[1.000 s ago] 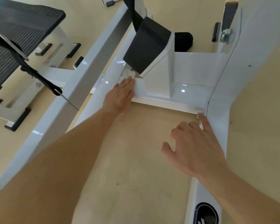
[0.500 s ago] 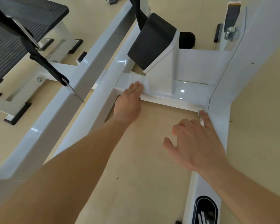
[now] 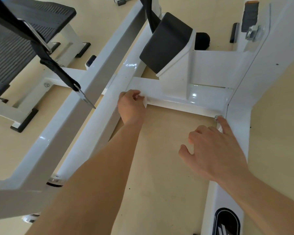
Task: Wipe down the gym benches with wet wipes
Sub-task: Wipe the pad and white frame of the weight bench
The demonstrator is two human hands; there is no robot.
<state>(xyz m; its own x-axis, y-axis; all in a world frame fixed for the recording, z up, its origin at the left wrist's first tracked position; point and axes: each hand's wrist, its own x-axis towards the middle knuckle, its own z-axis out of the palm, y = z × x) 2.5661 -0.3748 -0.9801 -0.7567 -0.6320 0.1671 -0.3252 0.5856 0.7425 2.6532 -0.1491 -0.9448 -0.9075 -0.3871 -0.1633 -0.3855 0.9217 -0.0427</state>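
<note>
Open floor between frame rails; black pad, upright bracket crowd crossbar.

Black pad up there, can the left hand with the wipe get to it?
Probably yes. The left hand holds the wipe at the white crossbar, and the black pad sits just past that bar. Nothing seems to stand between them.

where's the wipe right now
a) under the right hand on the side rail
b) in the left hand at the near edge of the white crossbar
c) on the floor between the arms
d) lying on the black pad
b: the left hand pinches the white wipe at the near edge of the crossbar; the right hand holds nothing and only touches the side rail.
</note>
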